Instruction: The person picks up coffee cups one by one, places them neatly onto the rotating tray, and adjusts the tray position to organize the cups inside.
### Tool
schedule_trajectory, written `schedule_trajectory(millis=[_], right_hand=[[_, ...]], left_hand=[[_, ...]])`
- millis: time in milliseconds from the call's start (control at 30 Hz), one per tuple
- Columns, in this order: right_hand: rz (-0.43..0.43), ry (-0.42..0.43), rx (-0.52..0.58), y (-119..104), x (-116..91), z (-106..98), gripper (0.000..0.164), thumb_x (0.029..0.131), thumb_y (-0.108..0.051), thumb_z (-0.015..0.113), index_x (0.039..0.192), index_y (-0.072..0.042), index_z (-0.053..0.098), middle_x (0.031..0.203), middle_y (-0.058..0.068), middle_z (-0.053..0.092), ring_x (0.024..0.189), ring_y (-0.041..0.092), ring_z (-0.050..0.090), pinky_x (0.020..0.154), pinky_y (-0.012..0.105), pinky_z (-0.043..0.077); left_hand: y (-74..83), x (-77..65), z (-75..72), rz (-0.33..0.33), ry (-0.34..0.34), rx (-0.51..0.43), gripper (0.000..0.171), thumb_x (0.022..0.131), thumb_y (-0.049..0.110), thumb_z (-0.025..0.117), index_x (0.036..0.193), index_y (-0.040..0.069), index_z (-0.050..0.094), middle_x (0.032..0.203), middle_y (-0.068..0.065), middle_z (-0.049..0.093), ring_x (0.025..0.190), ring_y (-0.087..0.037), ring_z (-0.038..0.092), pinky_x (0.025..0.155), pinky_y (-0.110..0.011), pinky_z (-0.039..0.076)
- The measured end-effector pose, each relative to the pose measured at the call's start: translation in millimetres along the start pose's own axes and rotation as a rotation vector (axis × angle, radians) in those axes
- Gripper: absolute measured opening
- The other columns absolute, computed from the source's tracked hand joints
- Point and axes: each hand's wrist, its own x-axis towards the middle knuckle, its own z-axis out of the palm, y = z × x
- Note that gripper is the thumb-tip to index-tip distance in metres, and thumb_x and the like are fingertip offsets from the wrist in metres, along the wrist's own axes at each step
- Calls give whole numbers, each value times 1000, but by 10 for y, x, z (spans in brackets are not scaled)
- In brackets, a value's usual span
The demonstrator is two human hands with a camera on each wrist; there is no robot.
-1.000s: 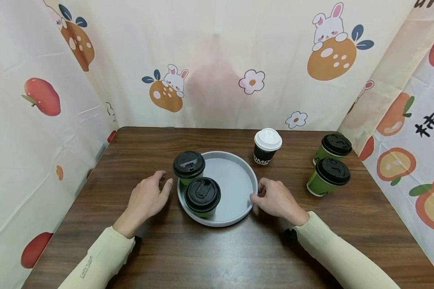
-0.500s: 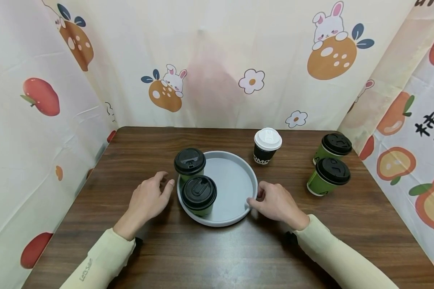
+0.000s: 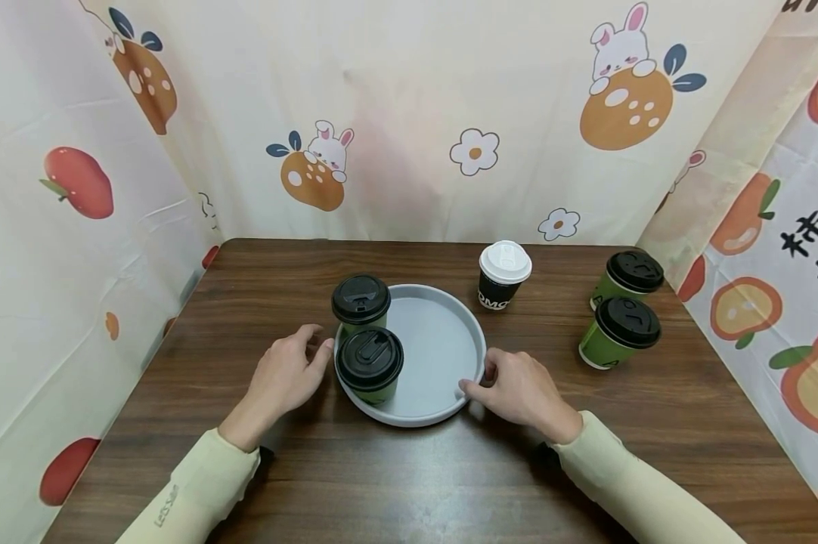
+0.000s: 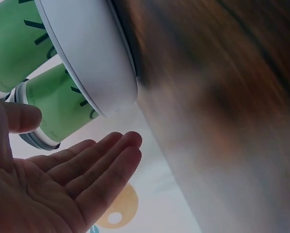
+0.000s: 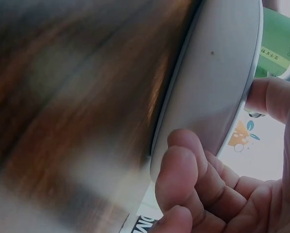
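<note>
Right hand [image 3: 523,387] pinches the tray [image 3: 439,355] rim, left hand [image 3: 285,374] relaxed beside it, decent tabletop [image 3: 225,317] room toward the left edge.

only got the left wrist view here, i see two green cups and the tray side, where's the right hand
Observer: The right hand holds the tray at its right edge, thumb over the rim.

Operator: ok, any cups off the tray

Observer: Three on the table: a white-lidded cup and, farther right, two more green cups.

Operator: and which side of the tray are mine on

Observer: The left side, the near cup partly hiding the far cup in the head view.
</note>
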Motion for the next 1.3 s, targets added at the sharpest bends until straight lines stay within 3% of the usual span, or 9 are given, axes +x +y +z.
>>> schedule_trajectory(millis=[400, 600, 933, 1100, 1300], right_hand=[[-4, 12, 4, -46, -63, 30, 42, 82, -53, 79, 72, -19, 58, 59, -10, 53, 56, 11, 50, 50, 31, 38], [-1, 30, -9, -69, -99, 66, 45, 81, -57, 79, 69, -20, 55, 57, -10, 51, 54, 11, 48, 48, 31, 36], [-19, 46, -10, -94, -134, 93, 50, 79, -63, 78, 68, -20, 56, 56, -11, 50, 54, 10, 47, 48, 31, 35], [-23, 43, 3, -82, -129, 93, 53, 79, -72, 74, 70, -21, 59, 58, -12, 51, 56, 8, 48, 50, 31, 36], [-38, 73, 0, -48, -134, 65, 50, 79, -71, 74, 71, -23, 61, 58, -14, 52, 56, 7, 49, 50, 30, 37]], left_hand=[[24, 85, 56, 11, -15, -63, 41, 105, 25, 56, 130, -7, 62, 108, -14, 73, 94, -26, 69, 84, -48, 55], [26, 150, 64, 8, -73, -66, 41, 104, 21, 53, 132, -7, 60, 107, -14, 73, 97, -27, 71, 85, -49, 56], [4, 217, 81, 13, -133, -50, 48, 102, 32, 56, 134, -3, 62, 98, -7, 71, 89, -21, 66, 83, -46, 55], [-5, 246, 105, 25, -138, -53, 47, 100, 30, 59, 133, -3, 63, 100, -8, 73, 93, -24, 69, 84, -46, 56], [-12, 262, 115, 36, -141, -65, 44, 99, 25, 60, 131, -6, 63, 100, -10, 74, 94, -24, 69, 84, -45, 57]])
